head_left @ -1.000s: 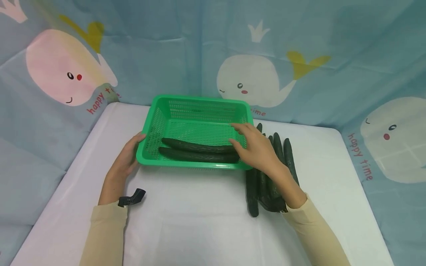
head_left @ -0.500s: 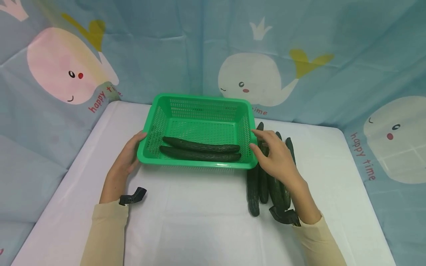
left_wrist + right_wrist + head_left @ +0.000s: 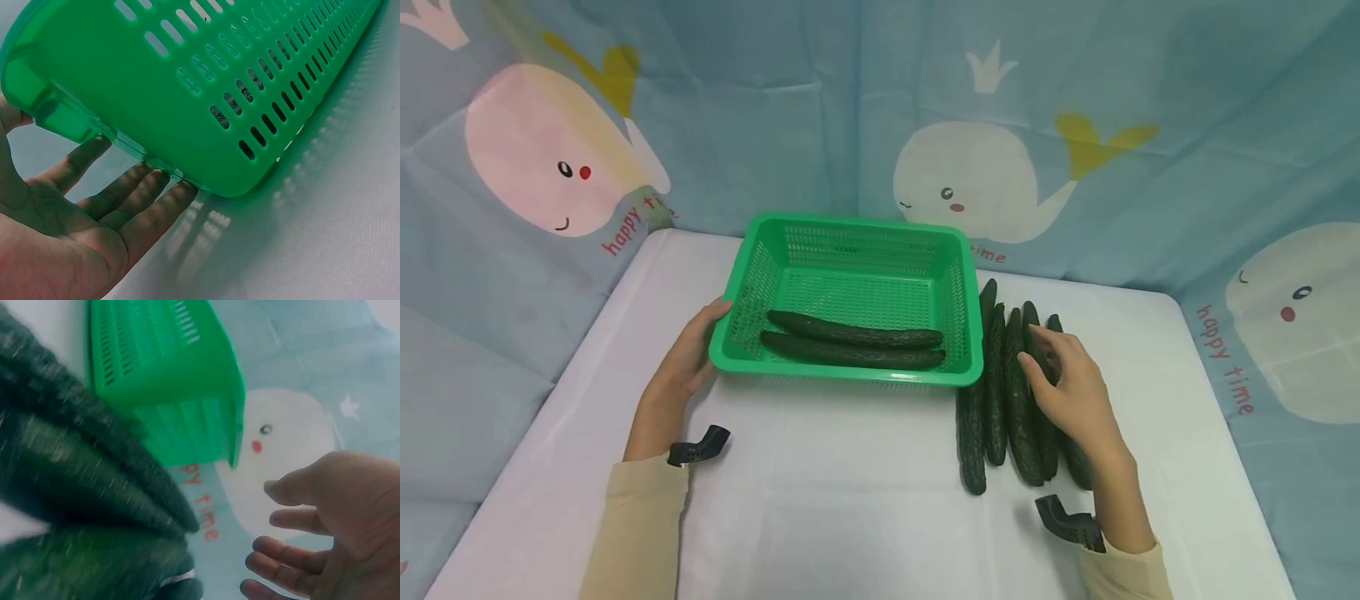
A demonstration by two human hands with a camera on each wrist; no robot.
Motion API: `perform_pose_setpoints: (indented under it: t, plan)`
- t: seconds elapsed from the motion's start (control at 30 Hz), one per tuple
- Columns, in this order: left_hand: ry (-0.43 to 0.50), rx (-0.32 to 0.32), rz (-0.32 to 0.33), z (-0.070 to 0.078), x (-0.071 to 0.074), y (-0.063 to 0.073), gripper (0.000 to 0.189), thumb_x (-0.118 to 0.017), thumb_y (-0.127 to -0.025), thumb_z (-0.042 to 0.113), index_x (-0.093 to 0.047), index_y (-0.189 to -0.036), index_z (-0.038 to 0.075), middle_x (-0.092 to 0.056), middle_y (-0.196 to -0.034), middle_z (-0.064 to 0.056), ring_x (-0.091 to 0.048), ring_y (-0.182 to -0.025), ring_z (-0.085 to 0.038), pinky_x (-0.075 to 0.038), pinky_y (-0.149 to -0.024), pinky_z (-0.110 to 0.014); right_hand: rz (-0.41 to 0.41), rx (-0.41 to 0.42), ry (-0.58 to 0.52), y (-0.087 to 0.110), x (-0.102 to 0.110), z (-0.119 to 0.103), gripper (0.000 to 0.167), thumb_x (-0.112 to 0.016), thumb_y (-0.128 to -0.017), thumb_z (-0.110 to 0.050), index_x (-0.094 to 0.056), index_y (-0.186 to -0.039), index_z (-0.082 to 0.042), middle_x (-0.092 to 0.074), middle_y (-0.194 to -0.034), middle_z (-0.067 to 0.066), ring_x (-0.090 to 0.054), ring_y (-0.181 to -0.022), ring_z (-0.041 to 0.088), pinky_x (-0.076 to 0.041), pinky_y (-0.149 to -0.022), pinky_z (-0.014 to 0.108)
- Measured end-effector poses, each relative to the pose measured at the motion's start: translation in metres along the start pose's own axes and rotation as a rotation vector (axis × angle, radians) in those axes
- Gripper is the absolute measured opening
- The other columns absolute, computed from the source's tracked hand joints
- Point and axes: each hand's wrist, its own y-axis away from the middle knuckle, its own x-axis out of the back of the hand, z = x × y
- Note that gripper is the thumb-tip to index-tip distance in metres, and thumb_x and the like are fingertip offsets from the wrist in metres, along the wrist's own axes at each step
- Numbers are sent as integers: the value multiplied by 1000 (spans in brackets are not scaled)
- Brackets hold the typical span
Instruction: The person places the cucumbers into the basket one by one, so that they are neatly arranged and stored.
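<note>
Two long dark-green cucumbers [image 3: 850, 350] lie side by side along the near wall inside a green plastic basket [image 3: 842, 375]. My left hand [image 3: 691, 350] touches the basket's left end from outside; in the left wrist view its extended fingers [image 3: 159, 215] rest against the wall. To the right of the basket, several more cucumbers [image 3: 1021, 408] lie lengthwise in a row. Above the right part of that row hovers my right hand [image 3: 1075, 392], thumb and fingers spread and loosely bent. The right wrist view shows this hand [image 3: 350, 519] holding nothing, with the cucumbers [image 3: 94, 462] beside it.
A white cloth covers the table [image 3: 850, 500]. Blue curtain [image 3: 805, 125] with whale prints rises behind it and along both sides, and the basket's far rim stands near the back edge. Each wrist bears a black device [image 3: 700, 446].
My right hand, over the basket's right part a second ago, has moved right, past the rim, to above the cucumber row. The left hand stays at the basket; the two cucumbers inside have not moved.
</note>
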Motion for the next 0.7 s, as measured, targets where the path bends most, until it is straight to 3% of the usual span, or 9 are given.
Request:
perform_pose_setpoints:
  t: [0.13,0.27,0.53,0.7]
  plan:
    - [27,-26,-8,-2,0,1,72,-44,-108,56,-29,-168,20,-46,-161,-4,-52,-132,-3,-50,-101,-13,-4,-44,51,6,2,12,50,-65,-106,-19,-53,-151,1,-57,-141,31,-61,-123,49,-54,-98,66]
    - [47,-48,-7,-3,1,2,71,-45,-108,54,-30,-168,17,-53,-149,7,-54,-130,-4,-51,-100,-13,-6,-87,82,7,6,22,52,-63,-108,-23,-51,-152,1,-53,-146,33,-58,-128,52,-53,-100,69]
    - [9,-13,16,1,-2,0,74,-46,-107,57,-29,-168,21,-40,-170,-6,-51,-135,-1,-50,-98,-8,-40,-169,110,12,12,48,56,-60,-109,-26,-46,-154,4,-49,-149,37,-55,-132,56,-51,-104,71]
    - [20,-10,12,0,-1,-1,75,-46,-106,57,-28,-169,20,-38,-170,-10,-52,-131,1,-50,-98,-9,-84,-230,158,12,11,57,62,-59,-109,-31,-42,-157,5,-47,-149,39,-54,-132,57,-51,-100,73]
